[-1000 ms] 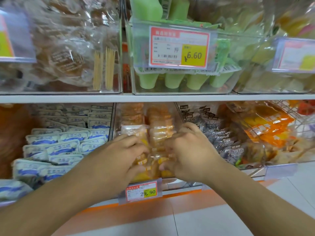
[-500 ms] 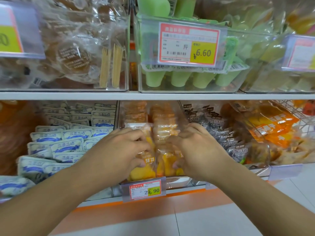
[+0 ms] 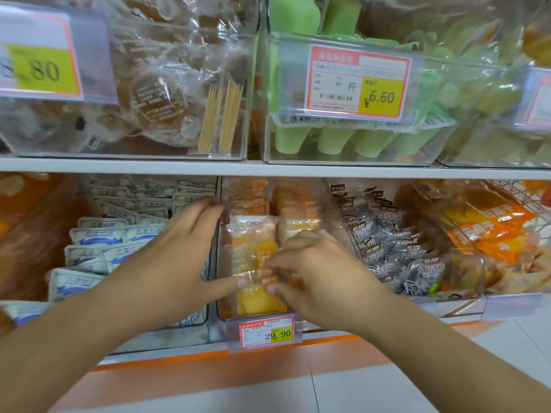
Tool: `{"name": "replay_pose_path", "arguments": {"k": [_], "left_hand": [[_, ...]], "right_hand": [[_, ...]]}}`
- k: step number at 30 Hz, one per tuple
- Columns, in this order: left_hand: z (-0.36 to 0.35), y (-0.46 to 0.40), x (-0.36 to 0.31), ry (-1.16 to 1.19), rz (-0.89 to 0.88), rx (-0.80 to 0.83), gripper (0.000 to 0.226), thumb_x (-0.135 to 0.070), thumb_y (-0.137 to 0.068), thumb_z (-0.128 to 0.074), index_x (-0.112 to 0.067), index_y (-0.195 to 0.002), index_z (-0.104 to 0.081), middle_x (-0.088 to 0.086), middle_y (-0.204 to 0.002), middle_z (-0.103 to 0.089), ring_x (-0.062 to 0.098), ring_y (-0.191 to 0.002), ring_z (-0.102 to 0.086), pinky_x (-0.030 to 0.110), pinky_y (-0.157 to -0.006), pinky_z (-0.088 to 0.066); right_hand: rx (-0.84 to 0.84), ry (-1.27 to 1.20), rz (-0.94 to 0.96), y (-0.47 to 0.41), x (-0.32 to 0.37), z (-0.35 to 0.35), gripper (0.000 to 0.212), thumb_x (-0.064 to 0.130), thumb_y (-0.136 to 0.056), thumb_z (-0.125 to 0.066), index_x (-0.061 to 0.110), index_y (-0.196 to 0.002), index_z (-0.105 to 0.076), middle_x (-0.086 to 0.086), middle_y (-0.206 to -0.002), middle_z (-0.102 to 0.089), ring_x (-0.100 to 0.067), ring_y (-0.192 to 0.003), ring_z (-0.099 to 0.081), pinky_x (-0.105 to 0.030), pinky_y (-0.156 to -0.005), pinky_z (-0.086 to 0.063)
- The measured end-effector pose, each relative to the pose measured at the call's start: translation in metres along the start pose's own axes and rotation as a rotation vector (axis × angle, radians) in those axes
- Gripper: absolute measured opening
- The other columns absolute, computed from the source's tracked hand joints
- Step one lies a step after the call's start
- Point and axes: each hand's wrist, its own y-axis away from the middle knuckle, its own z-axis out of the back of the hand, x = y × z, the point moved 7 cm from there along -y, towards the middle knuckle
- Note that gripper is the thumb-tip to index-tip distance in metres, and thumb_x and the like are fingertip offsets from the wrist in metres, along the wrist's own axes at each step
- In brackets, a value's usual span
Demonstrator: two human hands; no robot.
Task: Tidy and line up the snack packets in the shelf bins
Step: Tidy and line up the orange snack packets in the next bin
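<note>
A clear narrow bin on the lower shelf holds rows of orange-yellow snack packets, stacked toward the back. My right hand has curled fingers that pinch the front packets in the bin's right half. My left hand lies at the bin's left wall with its fingers spread and blurred; its thumb touches the front packet near the bottom. A price tag reading 29.90 hangs on the bin's front.
Left bin holds white-and-blue packets. Right bin holds dark packets, then orange packets in a wire basket. The upper shelf carries clear bins of brown snacks, toothpicks and green sticks. White floor tiles lie below.
My left hand has lifted off the packets and shifted left to the bin's wall with its fingers spread. My right hand moved left onto the front packets. The camera came closer.
</note>
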Motion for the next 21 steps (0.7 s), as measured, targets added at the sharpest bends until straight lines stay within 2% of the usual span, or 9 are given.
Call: {"name": "replay_pose_path", "arguments": {"k": [2,4,6,8,11,14,17,19,21], "left_hand": [[-0.002,0.002,0.005,0.036,0.052,0.040,0.116,-0.089,-0.065,-0.049,-0.041,-0.157,0.004,-0.028,-0.160,0.001,-0.001,-0.149,-0.013,0.023,-0.117,-0.023],[-0.008,0.006,0.012,0.082,0.077,0.110,0.114,-0.087,-0.069,-0.053,-0.048,-0.154,0.012,-0.037,-0.155,-0.003,-0.002,-0.147,-0.017,0.020,-0.113,-0.024],[-0.014,0.009,0.016,0.097,0.066,0.145,0.115,-0.087,-0.070,-0.054,-0.052,-0.152,0.019,-0.045,-0.143,0.005,-0.010,-0.143,-0.014,0.017,-0.110,-0.023],[-0.017,0.010,0.019,0.118,0.081,0.170,0.117,-0.086,-0.070,-0.053,-0.052,-0.152,0.022,-0.046,-0.141,0.011,-0.016,-0.134,-0.008,0.014,-0.109,-0.020],[-0.018,0.010,0.020,0.132,0.108,0.198,0.117,-0.085,-0.072,-0.053,-0.050,-0.153,0.023,-0.044,-0.145,0.015,-0.018,-0.132,-0.003,0.015,-0.112,-0.017],[-0.020,0.011,0.022,0.132,0.115,0.216,0.118,-0.088,-0.071,-0.050,-0.051,-0.152,0.027,-0.042,-0.152,0.019,-0.011,-0.145,-0.001,0.020,-0.118,-0.018],[-0.022,0.010,0.024,0.133,0.117,0.231,0.118,-0.091,-0.069,-0.049,-0.053,-0.150,0.028,-0.037,-0.159,0.019,-0.004,-0.151,-0.002,0.028,-0.121,-0.021],[-0.023,0.010,0.025,0.148,0.116,0.230,0.118,-0.089,-0.071,-0.051,-0.052,-0.151,0.027,-0.039,-0.158,0.018,-0.010,-0.145,-0.007,0.025,-0.118,-0.022],[-0.023,0.009,0.024,0.160,0.118,0.236,0.118,-0.087,-0.072,-0.052,-0.051,-0.152,0.026,-0.042,-0.152,0.017,-0.014,-0.135,-0.008,0.021,-0.114,-0.022]], "right_hand": [[0.002,-0.069,0.010,-0.002,0.000,0.000,0.029,0.050,-0.090,-0.067,0.033,-0.111,-0.076,0.010,-0.099,-0.072,-0.014,-0.101,-0.062,-0.036,-0.097,-0.048],[-0.035,-0.150,-0.035,-0.004,-0.005,0.008,0.038,0.054,-0.090,-0.062,0.036,-0.121,-0.073,0.011,-0.107,-0.072,-0.014,-0.110,-0.063,-0.036,-0.100,-0.050],[-0.090,-0.207,-0.098,-0.013,-0.010,0.018,0.045,0.054,-0.091,-0.058,0.033,-0.129,-0.070,0.009,-0.116,-0.068,-0.017,-0.117,-0.060,-0.035,-0.103,-0.048],[-0.106,-0.183,-0.150,-0.031,-0.014,0.023,0.048,0.052,-0.091,-0.055,0.030,-0.132,-0.066,0.003,-0.118,-0.067,-0.024,-0.118,-0.060,-0.037,-0.103,-0.048],[0.045,-0.126,-0.214,-0.063,-0.017,0.008,0.043,0.053,-0.096,-0.056,0.023,-0.126,-0.062,-0.006,-0.123,-0.068,-0.033,-0.120,-0.060,-0.038,-0.101,-0.048],[0.183,-0.048,-0.251,-0.080,-0.012,-0.013,0.038,0.052,-0.100,-0.053,0.023,-0.121,-0.064,-0.008,-0.130,-0.067,-0.034,-0.126,-0.056,-0.042,-0.105,-0.041],[0.148,-0.143,-0.241,-0.083,-0.004,-0.017,0.031,0.046,-0.099,-0.056,0.026,-0.121,-0.067,-0.002,-0.124,-0.073,-0.029,-0.122,-0.062,-0.041,-0.107,-0.046],[0.156,-0.255,-0.249,-0.083,-0.002,-0.018,0.027,0.042,-0.103,-0.054,0.026,-0.117,-0.070,0.000,-0.116,-0.076,-0.026,-0.114,-0.066,-0.038,-0.101,-0.052],[0.134,-0.264,-0.260,-0.085,-0.005,-0.015,0.027,0.040,-0.107,-0.049,0.024,-0.110,-0.071,-0.001,-0.106,-0.076,-0.026,-0.106,-0.067,-0.036,-0.092,-0.053]]}}
